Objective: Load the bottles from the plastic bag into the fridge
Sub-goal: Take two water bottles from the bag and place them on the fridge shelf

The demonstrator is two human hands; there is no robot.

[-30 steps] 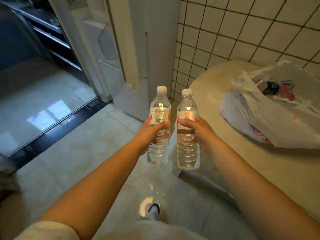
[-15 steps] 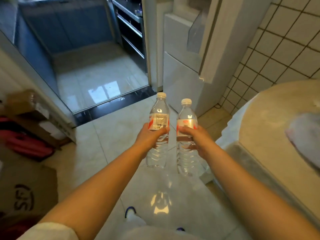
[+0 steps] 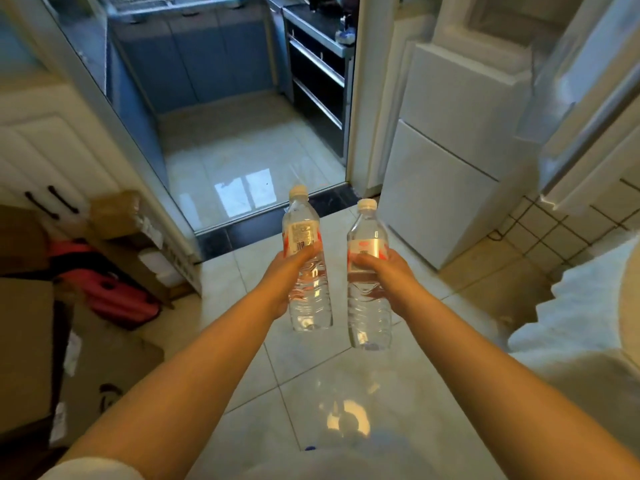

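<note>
I hold two clear water bottles with white caps and red-and-white labels upright in front of me, above the tiled floor. My left hand (image 3: pixel 289 271) grips the left bottle (image 3: pixel 306 261) around its middle. My right hand (image 3: pixel 384 273) grips the right bottle (image 3: pixel 369 278) the same way, a hand's width apart from the other. The white fridge (image 3: pixel 446 140) stands ahead on the right beside the doorway, its body doors closed. The plastic bag is out of view.
A kitchen doorway (image 3: pixel 242 150) opens straight ahead, with a dark threshold strip. Cardboard boxes (image 3: pixel 114 216) and a red object (image 3: pixel 117 299) crowd the floor at left below a white cabinet (image 3: pixel 41 157). A cloth-covered table edge (image 3: pixel 588 306) juts in at right.
The view has swung left, away from the table; the bag has left the frame and the fridge and doorway have come nearer. Both hands still hold their bottles, now slightly further apart.
</note>
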